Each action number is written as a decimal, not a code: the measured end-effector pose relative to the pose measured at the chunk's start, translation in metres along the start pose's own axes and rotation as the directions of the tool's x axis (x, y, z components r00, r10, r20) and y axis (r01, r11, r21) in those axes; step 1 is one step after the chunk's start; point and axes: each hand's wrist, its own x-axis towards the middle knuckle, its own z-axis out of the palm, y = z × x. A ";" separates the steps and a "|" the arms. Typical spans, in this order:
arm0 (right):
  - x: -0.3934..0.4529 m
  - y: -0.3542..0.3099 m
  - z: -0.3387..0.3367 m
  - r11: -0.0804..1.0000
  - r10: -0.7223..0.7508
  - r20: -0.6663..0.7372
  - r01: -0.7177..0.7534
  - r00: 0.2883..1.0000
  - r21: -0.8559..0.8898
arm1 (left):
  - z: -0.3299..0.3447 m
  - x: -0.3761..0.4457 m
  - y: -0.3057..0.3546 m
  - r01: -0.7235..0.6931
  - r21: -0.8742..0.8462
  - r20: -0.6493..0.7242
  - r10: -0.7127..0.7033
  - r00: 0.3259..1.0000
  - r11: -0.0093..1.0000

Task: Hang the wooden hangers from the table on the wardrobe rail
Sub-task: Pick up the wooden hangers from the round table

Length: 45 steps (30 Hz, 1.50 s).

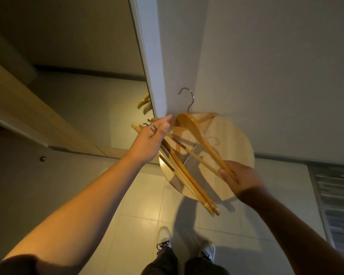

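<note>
A small round wooden table (234, 147) stands against the white wall. My left hand (151, 139) grips a bundle of wooden hangers (189, 179) by their necks, with the metal hooks poking out past my knuckles and the arms slanting down over the table's front edge. My right hand (240, 177) pinches the lower end of a single wooden hanger (199, 135), lifted above the table with its silver hook (188, 100) pointing up along the wall. The wardrobe rail is out of view.
A white wall corner (155, 80) rises just behind the table. Beyond it, ends of more wooden hangers (145, 104) show low down. A wooden door frame (28, 116) runs at the left. Pale floor tiles and my two shoes (187, 247) lie below; a striped mat (338, 205) is at right.
</note>
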 end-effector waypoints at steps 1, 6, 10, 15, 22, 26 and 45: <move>-0.004 -0.003 -0.002 1.000 -0.002 0.023 0.003 1.000 -0.011 | 0.002 0.001 0.005 0.001 0.024 -0.003 -0.001 1.000 1.000; -0.009 -0.003 -0.009 0.995 -0.032 0.020 0.034 0.999 -0.099 | 0.010 0.004 0.024 -0.001 0.026 -0.047 0.002 0.999 1.000; -0.013 0.002 -0.009 0.980 -0.085 0.074 0.097 0.994 -0.174 | 0.014 0.005 0.029 0.006 0.051 -0.034 -0.004 0.999 0.999; -0.014 0.006 -0.006 0.971 -0.109 0.092 0.126 0.990 -0.203 | 0.015 0.005 0.027 0.004 0.007 -0.023 -0.004 1.000 1.000; -0.007 0.009 0.008 0.963 -0.134 0.147 0.164 0.980 -0.212 | 0.015 0.003 0.014 0.039 -0.046 -0.074 -0.043 0.996 0.998; 0.004 0.001 0.024 0.973 -0.150 0.241 0.186 0.959 -0.137 | 0.009 -0.008 -0.002 0.077 -0.091 -0.142 -0.090 0.986 0.993; 0.242 0.027 0.264 0.885 0.420 0.065 -0.393 0.905 -0.248 | -0.054 -0.091 -0.140 0.241 -0.032 -0.265 -0.241 0.934 0.970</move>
